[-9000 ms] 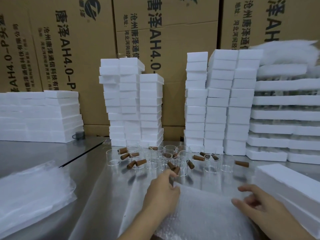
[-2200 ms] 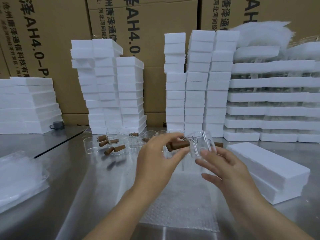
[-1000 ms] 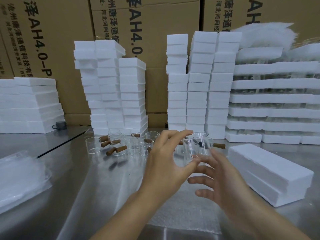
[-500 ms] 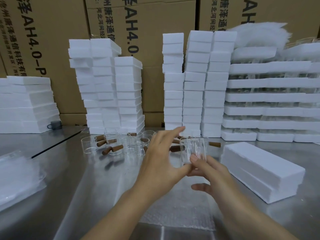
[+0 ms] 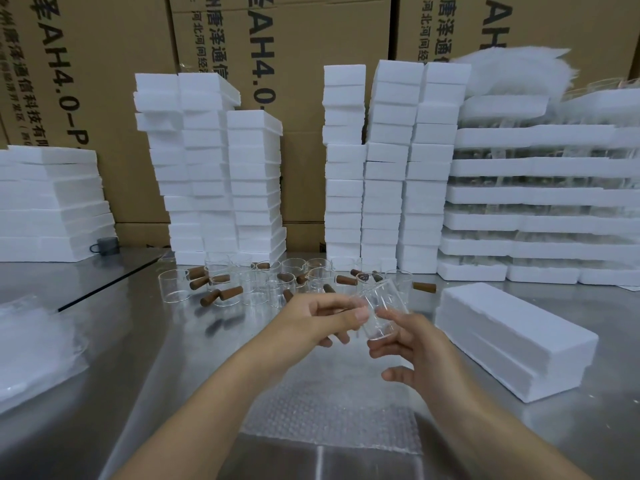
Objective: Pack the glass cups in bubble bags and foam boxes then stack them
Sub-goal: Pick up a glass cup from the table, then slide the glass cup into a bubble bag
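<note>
Holding a clear glass cup (image 5: 382, 303) up in the air with both hands here, right above the far edge of the bubble bag (image 5: 332, 410). That bag is flat, see-through and dimpled all over, lying on a brushed-steel surface (image 5: 173, 358).

Left hand (image 5: 322, 318) has its thumb and curled fingers pinching the cup's left side. Right hand (image 5: 412, 344) is half closed, its thumb and first fingers gripping the lower right of the cup and the other fingers loosely bent underneath.

The cup is a smooth, straight-walled cylinder. Its long axis runs roughly up-down, tipped a bit, with the round end nearest me pointing down. Can't tell which end is the mouth, and its handle is hidden.

Right of the bubble bag sits a long, chalky white foam box (image 5: 512, 337) with rough edges. Beyond the bag stands a cluster of other cups (image 5: 256, 289) with brown peg-shaped handles (image 5: 227, 294), and past those, blocky foam stacks (image 5: 388, 168).
</note>
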